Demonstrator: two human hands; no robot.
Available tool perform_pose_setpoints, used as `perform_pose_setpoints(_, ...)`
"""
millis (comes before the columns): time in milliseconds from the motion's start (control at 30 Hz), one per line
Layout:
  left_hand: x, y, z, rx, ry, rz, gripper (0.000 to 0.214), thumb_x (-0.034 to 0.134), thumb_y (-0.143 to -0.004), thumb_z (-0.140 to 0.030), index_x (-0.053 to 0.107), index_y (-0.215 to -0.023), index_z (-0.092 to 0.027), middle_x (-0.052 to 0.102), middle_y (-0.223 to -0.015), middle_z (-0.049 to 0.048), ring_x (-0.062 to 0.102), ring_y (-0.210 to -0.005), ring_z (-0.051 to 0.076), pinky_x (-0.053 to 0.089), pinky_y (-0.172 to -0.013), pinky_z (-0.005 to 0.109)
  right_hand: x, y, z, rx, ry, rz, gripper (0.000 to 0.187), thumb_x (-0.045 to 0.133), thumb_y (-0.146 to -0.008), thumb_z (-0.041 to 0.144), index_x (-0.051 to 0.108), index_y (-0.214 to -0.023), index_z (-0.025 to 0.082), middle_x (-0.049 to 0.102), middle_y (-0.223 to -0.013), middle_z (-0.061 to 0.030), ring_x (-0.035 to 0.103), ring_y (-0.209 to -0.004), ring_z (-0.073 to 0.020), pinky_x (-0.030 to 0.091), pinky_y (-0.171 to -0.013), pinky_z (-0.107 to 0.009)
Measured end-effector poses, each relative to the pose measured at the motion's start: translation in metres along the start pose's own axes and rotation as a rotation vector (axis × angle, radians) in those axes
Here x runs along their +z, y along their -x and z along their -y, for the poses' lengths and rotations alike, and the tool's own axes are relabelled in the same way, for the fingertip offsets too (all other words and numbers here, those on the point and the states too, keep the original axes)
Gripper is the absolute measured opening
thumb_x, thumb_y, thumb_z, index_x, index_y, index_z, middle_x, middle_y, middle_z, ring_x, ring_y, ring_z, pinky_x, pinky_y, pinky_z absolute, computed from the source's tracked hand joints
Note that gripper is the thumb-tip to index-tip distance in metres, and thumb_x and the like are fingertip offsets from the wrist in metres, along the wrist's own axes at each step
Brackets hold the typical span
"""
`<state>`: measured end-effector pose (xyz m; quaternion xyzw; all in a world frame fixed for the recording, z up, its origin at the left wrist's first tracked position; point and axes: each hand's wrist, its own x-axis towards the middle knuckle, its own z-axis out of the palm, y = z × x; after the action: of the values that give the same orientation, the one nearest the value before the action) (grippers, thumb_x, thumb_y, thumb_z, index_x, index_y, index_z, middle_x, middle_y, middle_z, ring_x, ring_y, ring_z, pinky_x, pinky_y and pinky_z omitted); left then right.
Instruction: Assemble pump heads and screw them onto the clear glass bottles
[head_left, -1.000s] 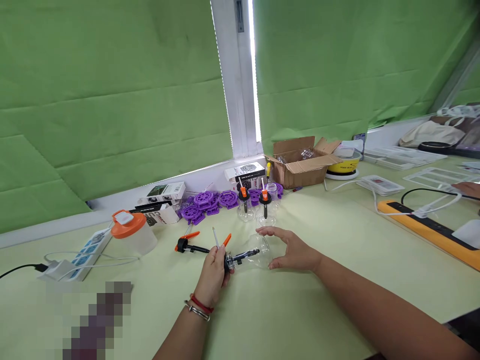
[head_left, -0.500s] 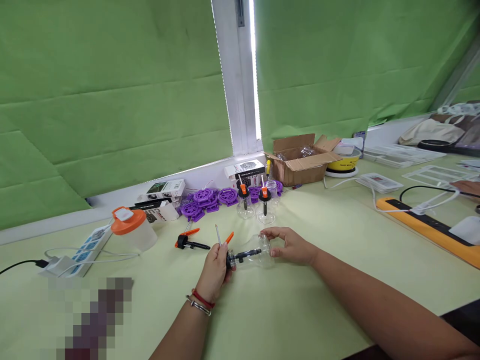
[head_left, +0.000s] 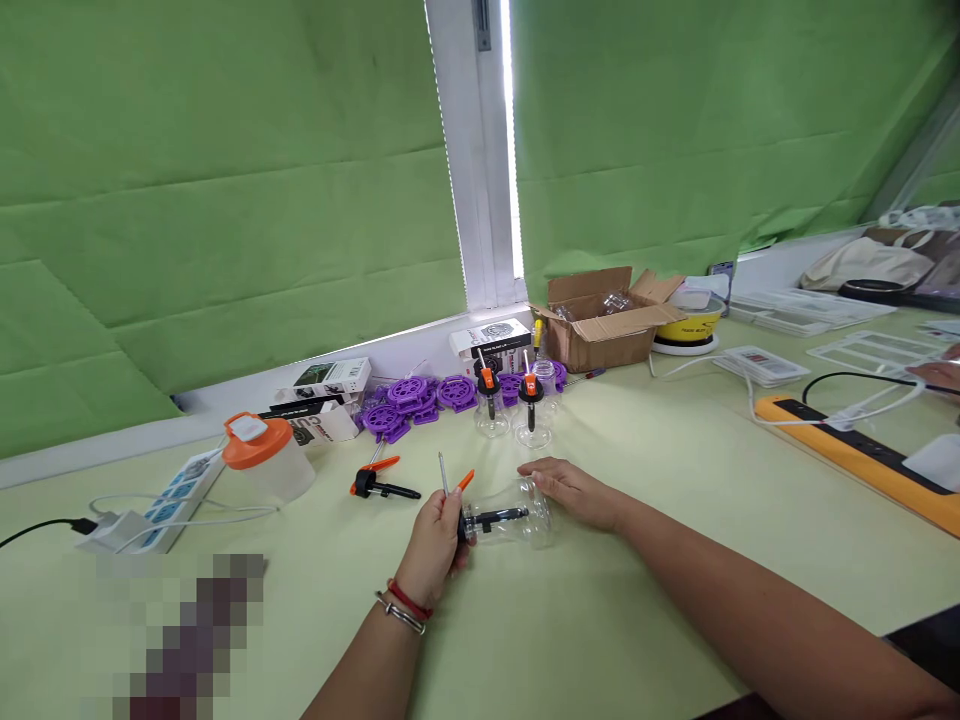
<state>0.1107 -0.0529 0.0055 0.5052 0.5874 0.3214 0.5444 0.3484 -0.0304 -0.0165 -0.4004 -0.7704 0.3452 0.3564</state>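
My left hand (head_left: 437, 530) is closed round the black cap of a clear bottle (head_left: 514, 515) that lies on its side above the table. A black tube runs inside the bottle; an orange lever (head_left: 466, 480) and a thin metal spout (head_left: 443, 473) stick up beside my thumb. My right hand (head_left: 574, 492) is open, its fingers stretched flat against the far side of the bottle's base. To the left lies a loose black cap (head_left: 365, 484) with an orange lever and black tube. Two capped clear bottles (head_left: 491, 415) stand upright behind my hands.
Purple plastic wheel-like parts (head_left: 409, 392) lie along the wall near printed boxes (head_left: 330, 378). An open cardboard box (head_left: 600, 345) and yellow bowl (head_left: 688, 328) stand back right. An orange-lidded jug (head_left: 281, 470) and power strip (head_left: 176, 500) sit left; an orange power strip (head_left: 855, 455) right.
My right hand has loosened from its thumb-and-finger grip on the bottle's base to stretched fingers. My left hand and the bottle have shifted slightly right, with the bottle turned a little.
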Motion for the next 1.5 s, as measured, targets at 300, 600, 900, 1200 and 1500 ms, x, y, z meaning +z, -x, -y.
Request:
perform_pose_setpoints(300,-0.006,-0.009,0.007,0.030,0.016,-0.022,0.036,0.038,-0.085,-0.056,0.043,-0.083,-0.021,0.054,-0.052,-0.0051,0.037,-0.030,0.007,0.019,-0.030,0.018,-0.002,0.005,-0.007,0.106,-0.120,0.062,0.054,0.041,-0.089,0.059,0.055,-0.126,0.022,0.053,-0.133,-0.0088,0.044,-0.125,-0.0293,0.032,-0.107,-0.049)
perform_pose_setpoints(600,-0.008,-0.010,0.009,0.013,0.037,-0.004,0.039,0.037,-0.084,-0.059,0.045,-0.088,-0.020,0.055,-0.054,-0.0052,0.037,-0.029,0.006,0.018,-0.028,0.018,-0.006,0.011,0.005,0.092,-0.051,0.105,0.078,0.081,-0.058,0.034,0.045,-0.128,0.025,0.051,-0.123,-0.0082,0.047,-0.118,-0.0267,0.036,-0.103,-0.045)
perform_pose_setpoints(900,-0.007,-0.012,0.010,0.003,0.044,-0.007,0.045,0.036,-0.083,-0.061,0.048,-0.092,-0.019,0.054,-0.053,-0.0060,0.037,-0.029,0.006,0.019,-0.028,0.018,-0.005,0.008,-0.003,0.067,-0.009,0.070,0.084,0.081,-0.058,0.043,0.046,-0.131,0.021,0.052,-0.123,-0.0107,0.045,-0.120,-0.0305,0.034,-0.105,-0.050)
perform_pose_setpoints(1200,-0.006,-0.008,0.006,0.017,0.026,-0.013,0.039,0.036,-0.085,-0.058,0.045,-0.087,-0.020,0.054,-0.052,-0.0058,0.037,-0.029,0.006,0.018,-0.028,0.018,-0.006,0.002,0.006,0.022,-0.037,0.128,0.049,0.061,-0.078,0.053,0.062,-0.114,0.019,0.060,-0.112,-0.0087,0.054,-0.109,-0.0287,0.042,-0.096,-0.044)
perform_pose_setpoints(1500,-0.006,-0.009,0.007,0.003,0.011,-0.018,0.042,0.035,-0.085,-0.058,0.048,-0.091,-0.019,0.054,-0.054,-0.0055,0.037,-0.029,0.006,0.019,-0.028,0.018,-0.001,-0.004,0.004,-0.018,-0.009,0.137,0.050,0.041,-0.088,0.061,0.069,-0.099,0.021,0.065,-0.100,-0.0060,0.054,-0.106,-0.0263,0.039,-0.100,-0.041)
